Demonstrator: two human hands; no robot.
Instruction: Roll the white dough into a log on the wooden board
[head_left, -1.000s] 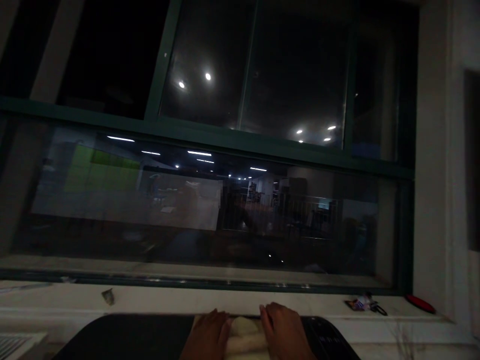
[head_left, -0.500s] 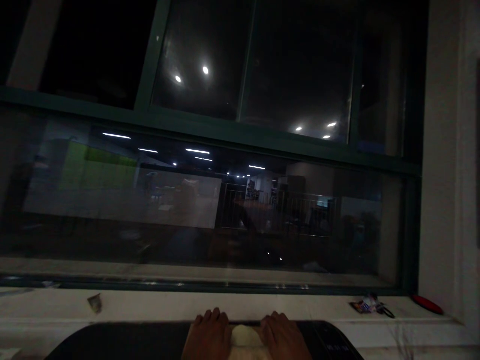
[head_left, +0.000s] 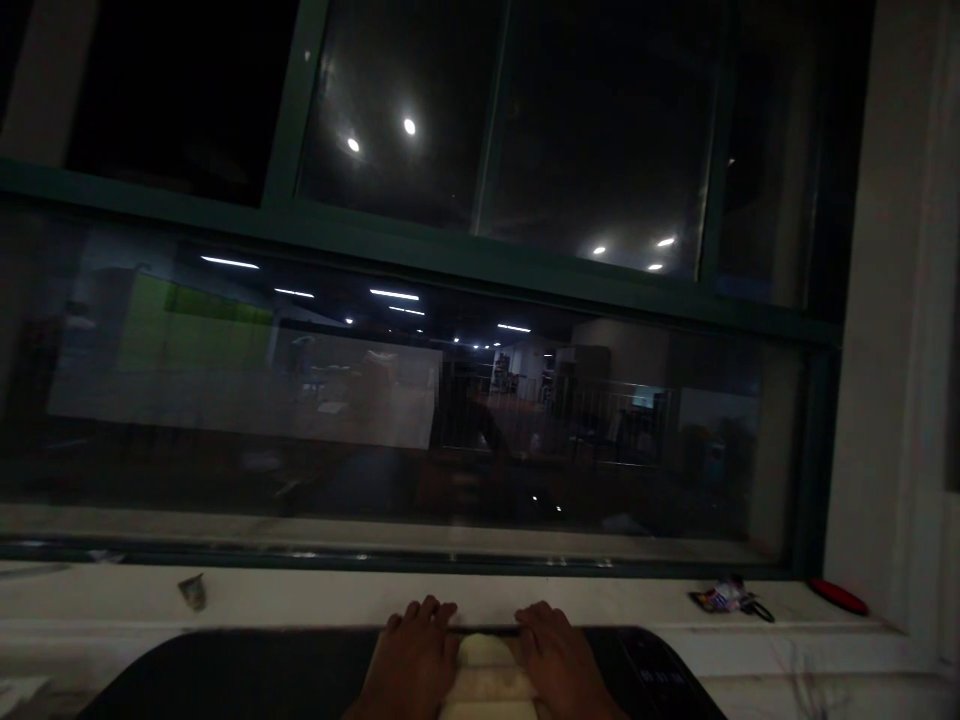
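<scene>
My left hand (head_left: 414,655) lies palm down over the far edge of a dark board with rounded corners (head_left: 255,670), its fingers apart. Opposite it, my right hand (head_left: 561,660) rests in the same way, fingers stretched forward and slightly apart. Between the two hands is a pale cream, ridged thing (head_left: 489,668); both hands are close beside it, and whether they press on it I cannot tell. Faint digits show on a dark display (head_left: 660,675) at the board's right end. The wrists run off the bottom of the view.
Beyond the board runs a white windowsill (head_left: 322,598) below a dark, green-framed window (head_left: 420,255) with reflected lights. On the sill lie a crumpled scrap (head_left: 193,591), a colourful packet (head_left: 721,596) with a black loop, and a flat red item (head_left: 838,596). Thin twigs (head_left: 806,685) stand at lower right.
My fingers have spread somewhat, with the left index side reaching inward. More of the pale ridged thing shows between the hands. The whole view has shifted slightly.
</scene>
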